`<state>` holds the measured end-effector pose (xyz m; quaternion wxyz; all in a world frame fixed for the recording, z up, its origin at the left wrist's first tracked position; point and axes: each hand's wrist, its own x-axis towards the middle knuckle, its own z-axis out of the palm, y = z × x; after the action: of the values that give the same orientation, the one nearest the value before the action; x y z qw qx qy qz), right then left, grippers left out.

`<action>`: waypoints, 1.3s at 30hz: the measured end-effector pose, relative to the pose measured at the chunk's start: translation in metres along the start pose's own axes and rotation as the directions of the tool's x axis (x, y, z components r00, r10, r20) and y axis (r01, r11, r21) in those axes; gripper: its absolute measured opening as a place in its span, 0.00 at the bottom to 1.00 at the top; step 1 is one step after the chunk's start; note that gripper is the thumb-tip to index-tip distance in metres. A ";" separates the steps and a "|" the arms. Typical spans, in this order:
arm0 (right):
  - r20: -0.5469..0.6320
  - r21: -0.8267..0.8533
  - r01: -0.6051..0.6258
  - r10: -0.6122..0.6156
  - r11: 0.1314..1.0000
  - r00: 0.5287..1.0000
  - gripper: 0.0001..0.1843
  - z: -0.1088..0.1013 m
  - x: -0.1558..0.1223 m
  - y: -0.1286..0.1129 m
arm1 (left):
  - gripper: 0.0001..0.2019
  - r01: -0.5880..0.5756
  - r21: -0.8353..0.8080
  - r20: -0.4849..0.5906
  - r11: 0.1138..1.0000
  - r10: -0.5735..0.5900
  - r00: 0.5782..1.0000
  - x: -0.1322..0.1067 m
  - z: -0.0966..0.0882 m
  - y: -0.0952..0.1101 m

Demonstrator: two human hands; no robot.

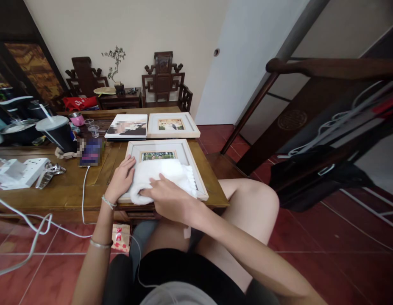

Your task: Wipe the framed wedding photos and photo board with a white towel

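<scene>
A light wooden picture frame (190, 153) lies flat on the near right corner of a low wooden table (65, 190). A white fluffy cloth (171, 171) covers its lower half. My right hand (167, 199) presses flat on the cloth's near edge, fingers stretched out. On the frame's left border rests my left hand (121, 180), fingers spread, touching the cloth's side. Two bracelets sit on that arm.
Behind lie a second framed photo (172, 125) and a photo canvas (128, 126). A phone (91, 152) with white cable, a lidded dark cup (58, 133), a white power strip (23, 171) and keys are at left. Carved chairs stand at the wall, a stair rail (330, 67) at right.
</scene>
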<state>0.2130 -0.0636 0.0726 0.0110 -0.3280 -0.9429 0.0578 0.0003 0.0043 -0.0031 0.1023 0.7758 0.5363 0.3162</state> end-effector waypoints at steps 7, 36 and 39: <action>-0.048 -0.030 -0.165 0.163 0.986 0.985 0.28 -0.001 -0.059 0.023 | 0.22 -0.037 -0.025 0.011 0.999 0.037 0.999 0.001 -0.002 -0.006; 0.129 0.071 -0.096 0.086 0.993 0.988 0.27 -0.028 -0.051 0.009 | 0.22 -0.034 -0.008 0.003 0.999 0.034 0.999 0.001 0.001 -0.004; 0.019 0.079 -0.121 0.120 0.989 0.993 0.34 -0.008 -0.036 0.018 | 0.22 -0.054 -0.013 0.011 0.998 0.054 0.998 0.000 0.000 -0.005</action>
<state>0.2530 -0.0711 0.0792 0.0138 -0.3832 -0.9183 0.0985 -0.0033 0.0063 -0.0053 0.1016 0.7911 0.5126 0.3180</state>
